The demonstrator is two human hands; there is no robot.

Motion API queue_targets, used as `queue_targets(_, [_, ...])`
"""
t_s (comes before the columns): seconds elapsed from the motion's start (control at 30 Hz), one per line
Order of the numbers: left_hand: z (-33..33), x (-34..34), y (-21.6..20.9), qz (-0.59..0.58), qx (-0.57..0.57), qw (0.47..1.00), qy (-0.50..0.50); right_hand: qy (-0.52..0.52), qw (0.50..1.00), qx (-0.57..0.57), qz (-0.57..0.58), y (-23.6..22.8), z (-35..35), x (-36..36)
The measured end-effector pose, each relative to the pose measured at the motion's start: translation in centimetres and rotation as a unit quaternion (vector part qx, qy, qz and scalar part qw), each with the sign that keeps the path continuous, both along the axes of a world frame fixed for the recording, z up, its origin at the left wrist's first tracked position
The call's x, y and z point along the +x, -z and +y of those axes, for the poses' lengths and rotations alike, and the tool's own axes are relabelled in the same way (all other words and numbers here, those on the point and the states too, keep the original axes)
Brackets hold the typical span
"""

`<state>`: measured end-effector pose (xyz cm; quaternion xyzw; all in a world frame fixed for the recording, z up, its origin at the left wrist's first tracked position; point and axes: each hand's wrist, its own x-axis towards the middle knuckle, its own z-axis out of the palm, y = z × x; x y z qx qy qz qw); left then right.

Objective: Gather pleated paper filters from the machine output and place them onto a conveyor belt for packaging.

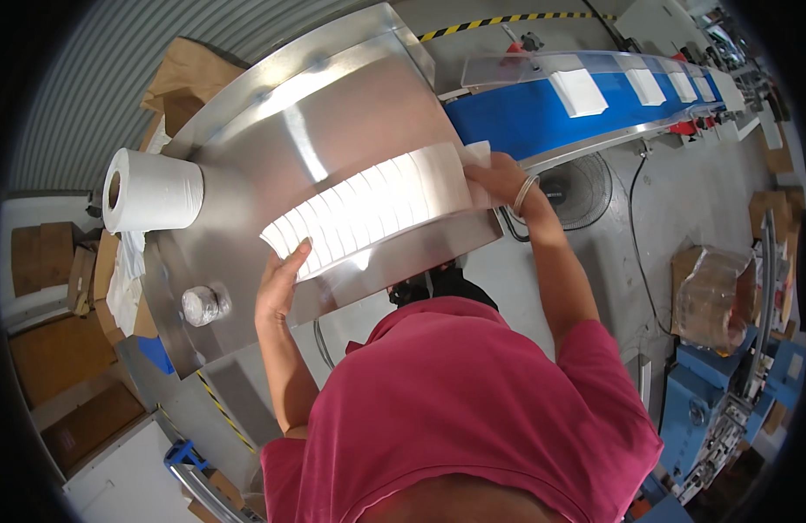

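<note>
A slanting row of overlapping white folded sheets [368,205] lies on the steel table [246,296] in front of me. At its left end my left hand [281,275] presses against the sheets, thumb on top and the other fingers partly hidden. My right hand [501,181], with a bangle at the wrist, is closed at the right end on a white folded sheet [478,155] whose corner sticks out past the fingers. The fingertips there are partly covered by the paper. Bright glare washes out the middle of the row.
Beyond my right hand runs a blue conveyor belt [525,122] carrying several white folded pieces [580,92]. A large white paper roll [172,192] and a small clear tape roll [200,306] stand on the table's left. A floor fan [582,196] and blue machine [686,405] are at right.
</note>
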<state>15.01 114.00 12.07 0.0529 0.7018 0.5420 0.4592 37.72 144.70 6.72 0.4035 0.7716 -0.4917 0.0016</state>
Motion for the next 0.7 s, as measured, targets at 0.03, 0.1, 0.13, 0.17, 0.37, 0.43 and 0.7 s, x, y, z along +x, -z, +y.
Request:
queue_targets(0.03, [0.1,0.1,0.0,0.0,0.001,1.0,0.0,0.009,0.998,0.045,-0.032,2.3,1.5,0.5])
queue_targets(0.1, [0.4,0.4,0.0,0.003,0.007,1.0,0.014,0.238,0.916,-0.229,0.229,2.7,2.4,1.0])
queue_targets(0.13, [0.7,0.4,0.0,0.001,0.008,1.0,0.017,0.389,0.762,-0.391,0.339,3.7,3.5,0.4])
queue_targets(0.17, [0.7,0.4,0.2,0.005,0.002,1.0,0.029,0.404,0.754,-0.405,0.323,3.3,3.6,0.2])
queue_targets(0.37, [1.3,0.1,1.2,0.016,0.002,0.999,0.047,0.22,0.899,-0.314,0.214,-2.1,-2.4,-2.4])
queue_targets(0.43, [1.4,0.2,1.3,0.018,-0.002,0.999,0.049,0.169,0.946,-0.227,0.156,-2.8,-2.8,-2.6])
queue_targets(0.7, [1.6,0.5,0.8,0.009,0.001,0.999,0.032,0.143,0.984,0.041,0.099,0.1,-0.6,-1.6])
